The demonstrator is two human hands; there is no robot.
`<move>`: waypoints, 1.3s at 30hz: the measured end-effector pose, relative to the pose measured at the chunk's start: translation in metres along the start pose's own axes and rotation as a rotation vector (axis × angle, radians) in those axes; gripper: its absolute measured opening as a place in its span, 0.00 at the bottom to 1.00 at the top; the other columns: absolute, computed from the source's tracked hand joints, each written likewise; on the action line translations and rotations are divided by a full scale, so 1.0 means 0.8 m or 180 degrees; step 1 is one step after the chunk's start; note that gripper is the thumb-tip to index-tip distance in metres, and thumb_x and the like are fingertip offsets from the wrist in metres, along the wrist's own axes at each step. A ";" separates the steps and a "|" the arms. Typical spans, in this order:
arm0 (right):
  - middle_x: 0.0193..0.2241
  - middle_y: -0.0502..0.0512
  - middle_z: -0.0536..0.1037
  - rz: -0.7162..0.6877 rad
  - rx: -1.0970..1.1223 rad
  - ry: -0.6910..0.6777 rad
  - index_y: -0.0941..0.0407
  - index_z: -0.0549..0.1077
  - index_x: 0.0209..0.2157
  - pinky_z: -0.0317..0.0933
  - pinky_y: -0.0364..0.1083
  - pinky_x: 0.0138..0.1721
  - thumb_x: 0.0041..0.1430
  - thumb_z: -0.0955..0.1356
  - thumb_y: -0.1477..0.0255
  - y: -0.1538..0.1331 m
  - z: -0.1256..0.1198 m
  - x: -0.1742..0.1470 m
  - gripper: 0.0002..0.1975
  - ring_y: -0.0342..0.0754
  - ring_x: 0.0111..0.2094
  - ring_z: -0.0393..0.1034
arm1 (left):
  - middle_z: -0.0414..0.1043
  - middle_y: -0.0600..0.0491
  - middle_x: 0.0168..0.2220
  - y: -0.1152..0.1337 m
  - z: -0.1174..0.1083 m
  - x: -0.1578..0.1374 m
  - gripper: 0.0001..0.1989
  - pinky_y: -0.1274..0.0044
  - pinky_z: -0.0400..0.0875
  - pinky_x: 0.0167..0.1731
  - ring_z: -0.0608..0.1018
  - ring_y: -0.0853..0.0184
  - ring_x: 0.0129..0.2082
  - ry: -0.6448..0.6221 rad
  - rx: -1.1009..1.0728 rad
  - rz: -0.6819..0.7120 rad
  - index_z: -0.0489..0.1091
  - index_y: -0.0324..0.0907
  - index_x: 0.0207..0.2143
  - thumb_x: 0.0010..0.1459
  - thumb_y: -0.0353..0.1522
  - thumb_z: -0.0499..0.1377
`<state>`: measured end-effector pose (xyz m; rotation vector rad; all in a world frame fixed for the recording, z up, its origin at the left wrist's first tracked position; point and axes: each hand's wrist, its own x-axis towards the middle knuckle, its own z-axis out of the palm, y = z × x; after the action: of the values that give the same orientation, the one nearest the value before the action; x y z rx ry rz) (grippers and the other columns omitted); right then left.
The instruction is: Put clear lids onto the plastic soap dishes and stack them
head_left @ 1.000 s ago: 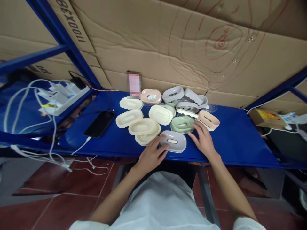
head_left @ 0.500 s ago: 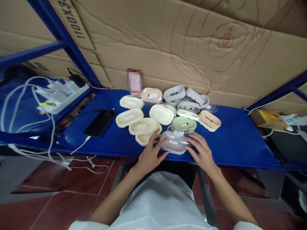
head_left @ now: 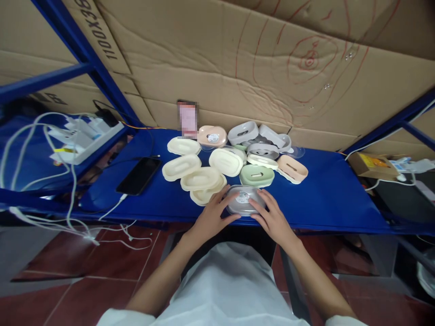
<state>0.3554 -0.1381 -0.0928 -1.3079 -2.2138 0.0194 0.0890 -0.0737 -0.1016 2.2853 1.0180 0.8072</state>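
A grey oval soap box (head_left: 238, 209) with a clear lid lies near the table's front edge. The lid, with a round white label (head_left: 243, 197), covers its top. My left hand (head_left: 212, 215) grips the box's left side, fingertips on the lid's edge and thumb along the near side. From the right, my right hand (head_left: 275, 218) holds the same box, its fingers over the lid and thumb at the near rim. Just behind stands a green soap box base (head_left: 257, 175). Several cream oval pieces (head_left: 200, 179) lie to the left, some overlapping.
Behind are grey soap box parts (head_left: 243, 132), a peach box (head_left: 212, 136) with a label and a peach base (head_left: 292, 169). A black phone (head_left: 138, 175) and white cable lie left on the blue table (head_left: 326, 194). Cardboard (head_left: 204, 59) walls the back.
The clear lid, tilted up behind the grey base before, now lies over it. My right hand has moved left and inward onto the lid. The view has shifted slightly.
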 end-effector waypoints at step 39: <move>0.72 0.62 0.65 0.0174 0.0213 0.0308 0.47 0.62 0.74 0.60 0.61 0.73 0.79 0.59 0.67 0.012 -0.009 0.094 0.26 0.59 0.73 0.60 | 0.66 0.45 0.66 -0.006 -0.080 -0.058 0.28 0.56 0.72 0.65 0.73 0.50 0.66 0.1538 0.0540 -0.0174 0.70 0.52 0.61 0.61 0.41 0.72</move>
<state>0.3390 -0.0737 -0.0549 -1.3050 -2.0782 0.0495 0.0176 -0.0937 -0.0748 2.2359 1.3964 1.3349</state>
